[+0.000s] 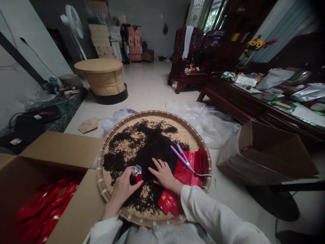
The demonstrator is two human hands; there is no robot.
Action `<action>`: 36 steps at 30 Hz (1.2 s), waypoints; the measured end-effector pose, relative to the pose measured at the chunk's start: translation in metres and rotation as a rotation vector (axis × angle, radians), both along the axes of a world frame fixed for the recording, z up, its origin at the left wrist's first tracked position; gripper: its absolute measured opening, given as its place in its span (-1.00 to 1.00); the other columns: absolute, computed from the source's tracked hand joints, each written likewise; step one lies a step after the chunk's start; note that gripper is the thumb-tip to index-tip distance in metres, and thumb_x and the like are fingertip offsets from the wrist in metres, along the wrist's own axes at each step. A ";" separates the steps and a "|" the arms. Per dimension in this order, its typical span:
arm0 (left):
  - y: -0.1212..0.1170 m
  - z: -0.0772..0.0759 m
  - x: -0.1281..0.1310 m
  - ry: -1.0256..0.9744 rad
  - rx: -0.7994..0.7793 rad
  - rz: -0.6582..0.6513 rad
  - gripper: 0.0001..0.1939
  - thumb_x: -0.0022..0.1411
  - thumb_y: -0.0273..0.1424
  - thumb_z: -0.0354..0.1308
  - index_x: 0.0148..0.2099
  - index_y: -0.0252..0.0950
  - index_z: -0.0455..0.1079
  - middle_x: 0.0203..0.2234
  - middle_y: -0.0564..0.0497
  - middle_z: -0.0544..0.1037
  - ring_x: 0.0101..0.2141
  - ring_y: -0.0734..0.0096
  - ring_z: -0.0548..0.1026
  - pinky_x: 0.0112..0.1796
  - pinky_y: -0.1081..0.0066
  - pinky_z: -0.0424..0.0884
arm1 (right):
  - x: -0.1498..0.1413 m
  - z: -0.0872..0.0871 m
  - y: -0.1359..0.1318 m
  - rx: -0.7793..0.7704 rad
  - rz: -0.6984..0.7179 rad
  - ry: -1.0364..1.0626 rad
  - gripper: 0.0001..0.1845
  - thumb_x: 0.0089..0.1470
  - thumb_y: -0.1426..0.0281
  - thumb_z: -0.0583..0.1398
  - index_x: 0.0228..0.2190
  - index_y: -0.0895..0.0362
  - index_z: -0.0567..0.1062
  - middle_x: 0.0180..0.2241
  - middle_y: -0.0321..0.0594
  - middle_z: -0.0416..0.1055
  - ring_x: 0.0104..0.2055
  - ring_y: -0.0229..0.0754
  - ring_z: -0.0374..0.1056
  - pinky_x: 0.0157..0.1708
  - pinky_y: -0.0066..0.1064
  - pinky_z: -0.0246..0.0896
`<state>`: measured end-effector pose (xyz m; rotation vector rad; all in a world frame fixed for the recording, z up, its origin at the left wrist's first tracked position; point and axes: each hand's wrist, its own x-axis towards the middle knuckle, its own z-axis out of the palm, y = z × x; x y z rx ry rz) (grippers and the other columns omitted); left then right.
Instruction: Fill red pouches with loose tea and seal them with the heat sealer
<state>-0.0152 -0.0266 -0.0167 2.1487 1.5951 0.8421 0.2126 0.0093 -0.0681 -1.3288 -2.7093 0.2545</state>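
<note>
A round woven bamboo tray (100,173) lies in front of me, spread with dark, twisted dry tea leaves (152,144). My left hand (124,187) is closed around a small red foil pouch (138,175), its silvery inside showing at the mouth. Just right of the pouch, my right hand (164,174) rests palm down on the leaves, fingers apart. Flat red pouches (184,173) are stacked on the tray's right side. Across them lies a purple hand-held tong-like tool (182,157) with a white cord. More red packets (168,202) lie below my right wrist.
An open cardboard box (63,147) at left holds many red packets (48,206). Another open box (269,152) stands at right. Clear plastic sheeting (200,118) lies behind the tray. Farther off are a round-topped drum (106,79), a fan (73,22) and a cluttered dark wooden table (243,101).
</note>
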 end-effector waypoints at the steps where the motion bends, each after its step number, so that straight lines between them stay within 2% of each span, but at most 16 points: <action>1: 0.001 -0.001 0.003 0.013 0.008 -0.006 -0.73 0.07 -0.28 0.22 -0.21 -0.20 0.24 -0.26 -0.01 0.53 -0.37 0.31 0.54 -0.36 0.37 0.45 | 0.002 -0.001 0.000 0.009 -0.010 0.002 -0.31 -0.05 0.21 0.33 0.12 -0.03 0.31 0.31 0.06 -0.08 0.20 0.26 0.03 0.04 0.05 0.05; 4: 0.003 -0.004 0.010 0.040 0.032 -0.019 -0.71 0.06 -0.30 0.23 -0.20 -0.20 0.24 -0.21 -0.04 0.53 -0.33 0.27 0.55 -0.33 0.35 0.47 | 0.006 -0.007 0.005 0.055 -0.033 0.117 -0.49 0.01 0.30 0.29 0.03 0.05 0.41 0.21 0.09 0.12 0.09 0.18 0.15 -0.02 0.00 0.14; 7: 0.004 -0.009 0.017 0.050 0.053 -0.028 -0.70 0.03 -0.31 0.26 -0.20 -0.20 0.25 -0.20 -0.04 0.53 -0.30 0.24 0.57 -0.33 0.34 0.48 | 0.009 -0.011 0.010 0.082 -0.084 0.413 -0.67 0.07 0.34 0.22 -0.09 0.09 0.49 0.05 0.06 0.28 0.01 0.06 0.23 -0.04 -0.09 0.22; 10: 0.005 -0.012 0.023 0.058 0.093 -0.045 -0.69 0.03 -0.32 0.26 -0.20 -0.21 0.25 -0.18 -0.06 0.54 -0.29 0.23 0.58 -0.34 0.35 0.49 | 0.010 -0.010 0.015 0.030 -0.241 0.802 -0.70 0.02 0.36 0.23 -0.14 0.07 0.50 -0.07 -0.04 0.34 -0.02 -0.03 0.28 -0.01 -0.19 0.24; 12: 0.006 -0.014 0.026 0.067 0.117 -0.061 -0.69 0.04 -0.33 0.26 -0.18 -0.22 0.24 -0.16 -0.09 0.53 -0.29 0.22 0.58 -0.34 0.34 0.50 | 0.008 -0.005 0.019 -0.070 -0.421 1.069 -0.65 -0.02 0.35 0.25 -0.13 0.05 0.49 -0.10 -0.10 0.38 -0.03 -0.06 0.31 0.05 -0.19 0.20; 14: 0.007 -0.014 0.030 0.079 0.133 -0.079 -0.68 0.06 -0.34 0.26 -0.17 -0.23 0.24 -0.14 -0.11 0.53 -0.28 0.21 0.58 -0.33 0.33 0.50 | 0.006 0.002 0.023 -0.262 -0.635 1.367 -0.58 -0.05 0.31 0.27 -0.09 0.03 0.47 -0.10 -0.17 0.43 -0.03 -0.08 0.33 0.08 -0.18 0.17; 16: 0.008 -0.015 0.032 0.095 0.144 -0.093 -0.68 0.07 -0.35 0.26 -0.15 -0.24 0.25 -0.12 -0.12 0.53 -0.28 0.20 0.59 -0.34 0.34 0.51 | 0.005 0.010 0.025 -0.580 -0.805 1.710 -0.57 -0.05 0.29 0.27 -0.08 -0.01 0.45 -0.13 -0.25 0.47 -0.05 -0.11 0.37 0.05 -0.20 0.21; 17: 0.008 -0.016 0.033 0.105 0.147 -0.096 -0.68 0.07 -0.35 0.26 -0.14 -0.24 0.25 -0.12 -0.12 0.53 -0.28 0.21 0.59 -0.35 0.34 0.51 | 0.004 0.014 0.026 -0.746 -0.848 1.851 -0.61 -0.03 0.27 0.26 -0.10 -0.01 0.45 -0.18 -0.26 0.50 -0.09 -0.11 0.40 0.00 -0.20 0.27; 20: 0.008 -0.017 0.036 0.135 0.149 -0.097 -0.71 0.08 -0.35 0.26 -0.16 -0.24 0.27 -0.12 -0.12 0.53 -0.30 0.22 0.59 -0.36 0.36 0.51 | 0.004 0.023 0.025 -1.146 -0.835 2.084 -0.74 0.02 0.22 0.18 -0.27 0.09 0.50 -0.36 -0.20 0.54 -0.22 -0.05 0.47 -0.20 -0.15 0.39; 24: 0.006 -0.018 0.039 0.154 0.158 -0.136 -0.69 0.06 -0.37 0.28 -0.15 -0.24 0.28 -0.11 -0.13 0.53 -0.24 0.20 0.58 -0.31 0.35 0.51 | 0.003 0.037 0.021 -1.417 -0.829 2.206 -0.76 0.08 0.25 0.11 -0.41 0.13 0.49 -0.43 -0.16 0.55 -0.32 -0.05 0.49 -0.27 -0.11 0.40; 26: 0.005 -0.018 0.040 0.158 0.152 -0.151 -0.68 0.07 -0.38 0.27 -0.14 -0.23 0.28 -0.10 -0.12 0.53 -0.24 0.21 0.58 -0.30 0.35 0.51 | 0.000 0.048 0.019 -1.408 -0.826 2.243 -0.78 0.09 0.27 0.11 -0.43 0.12 0.48 -0.44 -0.19 0.55 -0.35 -0.08 0.48 -0.26 -0.11 0.40; 32: 0.004 -0.018 0.044 0.135 0.139 -0.152 -0.68 0.08 -0.39 0.25 -0.10 -0.23 0.30 -0.11 -0.11 0.54 -0.21 0.21 0.57 -0.28 0.35 0.50 | -0.018 0.082 0.012 -1.200 -0.684 2.283 -0.82 0.04 0.25 0.17 -0.42 0.09 0.48 -0.40 -0.26 0.55 -0.32 -0.10 0.48 -0.19 -0.14 0.38; 36: 0.004 -0.023 0.043 0.159 0.131 -0.135 -0.67 0.07 -0.38 0.26 -0.11 -0.24 0.29 -0.11 -0.13 0.54 -0.22 0.18 0.57 -0.30 0.34 0.50 | -0.036 0.090 0.003 -1.025 -0.630 2.234 -0.80 -0.01 0.21 0.22 -0.42 0.09 0.49 -0.37 -0.28 0.55 -0.27 -0.09 0.47 -0.13 -0.19 0.35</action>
